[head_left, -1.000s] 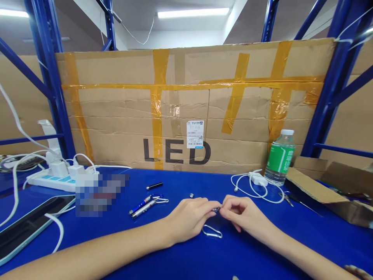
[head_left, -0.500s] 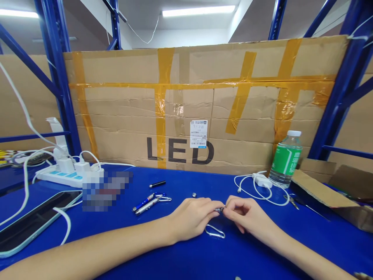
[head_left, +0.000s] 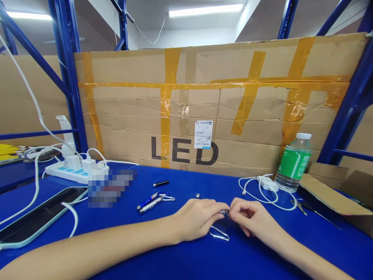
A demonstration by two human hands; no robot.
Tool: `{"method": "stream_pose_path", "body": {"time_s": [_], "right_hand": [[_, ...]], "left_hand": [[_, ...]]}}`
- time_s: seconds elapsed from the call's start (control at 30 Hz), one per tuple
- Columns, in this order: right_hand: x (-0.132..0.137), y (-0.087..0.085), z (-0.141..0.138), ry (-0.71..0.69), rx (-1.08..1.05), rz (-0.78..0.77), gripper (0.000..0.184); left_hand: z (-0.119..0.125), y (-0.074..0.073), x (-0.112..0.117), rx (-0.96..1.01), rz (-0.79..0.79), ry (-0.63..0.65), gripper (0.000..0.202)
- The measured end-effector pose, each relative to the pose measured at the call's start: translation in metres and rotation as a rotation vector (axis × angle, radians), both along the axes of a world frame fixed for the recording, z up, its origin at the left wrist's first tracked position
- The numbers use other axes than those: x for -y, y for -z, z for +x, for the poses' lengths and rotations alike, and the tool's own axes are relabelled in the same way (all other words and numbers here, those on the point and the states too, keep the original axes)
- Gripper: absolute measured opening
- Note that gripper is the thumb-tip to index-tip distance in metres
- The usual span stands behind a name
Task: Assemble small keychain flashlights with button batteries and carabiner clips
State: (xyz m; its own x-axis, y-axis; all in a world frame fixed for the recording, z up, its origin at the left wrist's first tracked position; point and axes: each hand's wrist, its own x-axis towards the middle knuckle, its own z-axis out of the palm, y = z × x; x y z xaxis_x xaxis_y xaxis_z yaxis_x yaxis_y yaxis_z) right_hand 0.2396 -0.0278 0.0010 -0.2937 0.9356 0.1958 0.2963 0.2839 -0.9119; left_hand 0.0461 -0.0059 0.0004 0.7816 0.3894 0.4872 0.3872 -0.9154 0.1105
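Between my two hands is a small silvery metal piece [head_left: 224,212], mostly covered by fingers. My left hand [head_left: 196,219] is closed around it, palm down over the blue table. My right hand [head_left: 252,216] pinches its right end with thumb and forefinger. Just below the fingers lies a silver carabiner [head_left: 219,234]; whether it is joined to the held piece cannot be seen. Beyond the left hand are a blue pen-shaped light [head_left: 148,201] and a silver one [head_left: 150,205], each with a clip, a short black tube [head_left: 161,183] and a tiny silver cap [head_left: 197,196].
At left are a phone [head_left: 43,214], a white power strip [head_left: 68,172] with cables and a blurred patch. At right stand a water bottle [head_left: 294,163], a white cable with adapter [head_left: 268,184], a screwdriver-like tool [head_left: 322,216] and an open cardboard box [head_left: 332,194]. Cardboard [head_left: 134,116] walls the back.
The camera view has turned slightly left, so everything sits further right in the picture. Both hands keep nearly the same grip on the small metal piece.
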Motion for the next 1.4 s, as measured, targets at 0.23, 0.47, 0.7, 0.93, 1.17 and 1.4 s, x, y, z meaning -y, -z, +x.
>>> {"method": "stream_pose_path", "body": {"time_s": [0.23,0.47,0.7,0.93,1.17,1.4], "right_hand": [[-0.0003,0.0000,0.0005,-0.027,-0.013,-0.019,0.039],[-0.0028,0.0035,0.0022,-0.028,-0.012,-0.017,0.039],[-0.0017,0.0017,0.0010,-0.018,0.001,-0.012,0.039],[-0.0021,0.0041,0.0014,-0.022,0.015,-0.002,0.041],[-0.0019,0.0030,0.0015,-0.022,0.009,0.004,0.041],[-0.0031,0.0063,0.0031,-0.032,-0.008,0.003,0.037]], "left_hand": [[-0.0008,-0.0010,0.0007,-0.004,0.022,-0.002,0.029],[-0.0004,0.0007,-0.0011,0.004,0.021,0.004,0.028],[-0.0008,-0.0001,-0.0003,-0.003,0.018,0.011,0.028],[-0.0004,-0.0010,-0.0004,-0.005,0.027,0.012,0.028],[-0.0009,0.0008,-0.0012,0.007,-0.002,0.014,0.028],[-0.0010,-0.0012,0.0001,0.012,-0.019,0.015,0.028]]}}
